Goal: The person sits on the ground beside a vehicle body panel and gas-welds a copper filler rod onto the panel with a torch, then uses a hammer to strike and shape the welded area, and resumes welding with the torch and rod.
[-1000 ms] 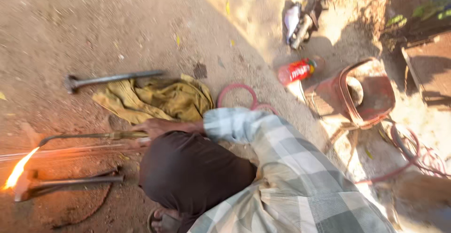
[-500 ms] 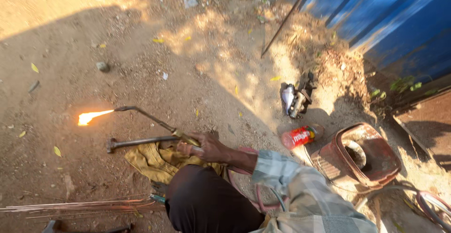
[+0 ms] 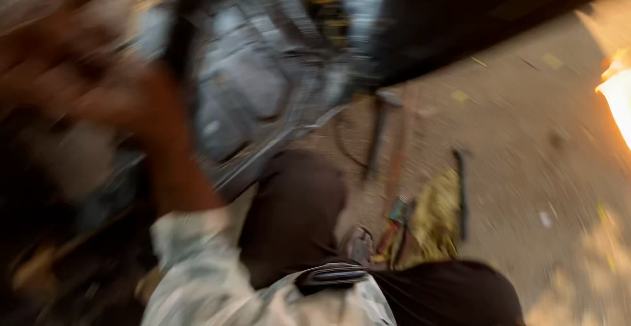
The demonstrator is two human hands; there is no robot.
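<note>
The view is blurring heavily. At the left of the frame, the person's left hand (image 3: 79, 69) is reaching up toward a dark, blurred grey metal object (image 3: 250, 69) in the upper middle; whether its fingers are open or closed cannot be told. Its forearm is running down into a pale checked sleeve (image 3: 197, 260) at the lower left. A dark brown trousered knee (image 3: 292, 214) is bending in the lower centre. Right of it, a crumpled yellow cloth (image 3: 437, 217) is lying on the sandy dirt ground (image 3: 526, 142) beside thin dark metal rods (image 3: 460, 194). At the right edge, a bright orange flame (image 3: 618, 96) is burning. The right hand is not showing.
</note>
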